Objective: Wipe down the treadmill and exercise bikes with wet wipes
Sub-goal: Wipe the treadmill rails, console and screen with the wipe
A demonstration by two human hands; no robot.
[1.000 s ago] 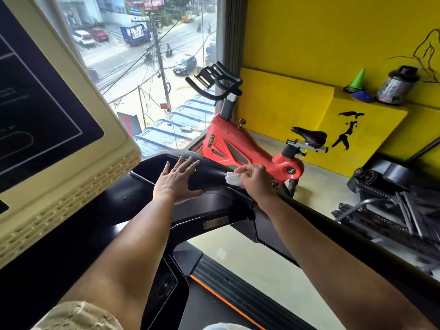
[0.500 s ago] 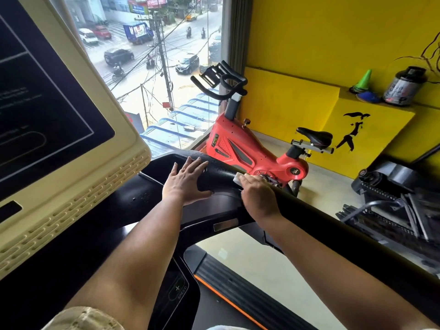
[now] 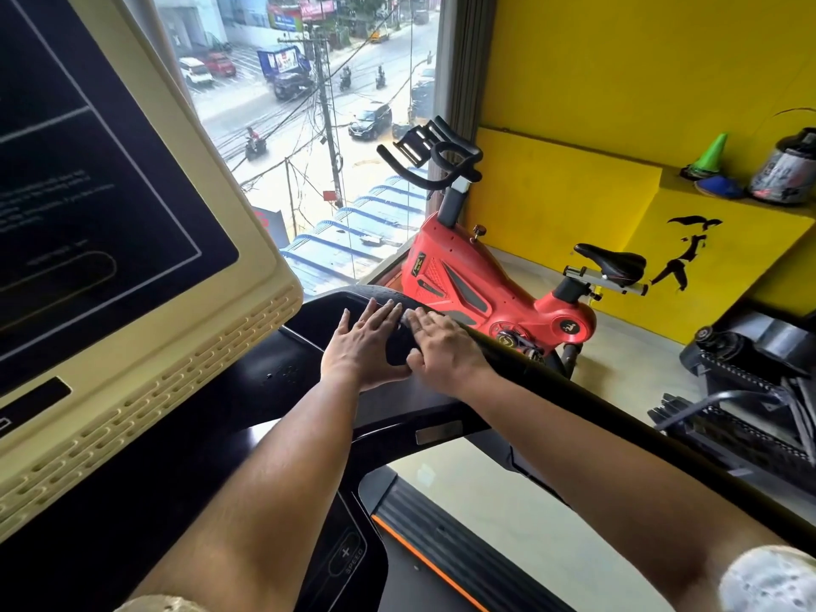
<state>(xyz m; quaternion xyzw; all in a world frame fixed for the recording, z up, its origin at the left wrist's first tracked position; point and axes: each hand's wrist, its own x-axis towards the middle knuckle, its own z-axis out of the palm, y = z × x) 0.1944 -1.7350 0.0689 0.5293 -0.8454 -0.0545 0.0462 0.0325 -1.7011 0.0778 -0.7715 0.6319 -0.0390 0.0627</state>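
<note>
My left hand and right hand rest side by side on the treadmill handrail. The treadmill console is to the left and the exercise bike is behind the rail.

Left grip flat, fingers straight; right grip palm-down just beside it.
</note>
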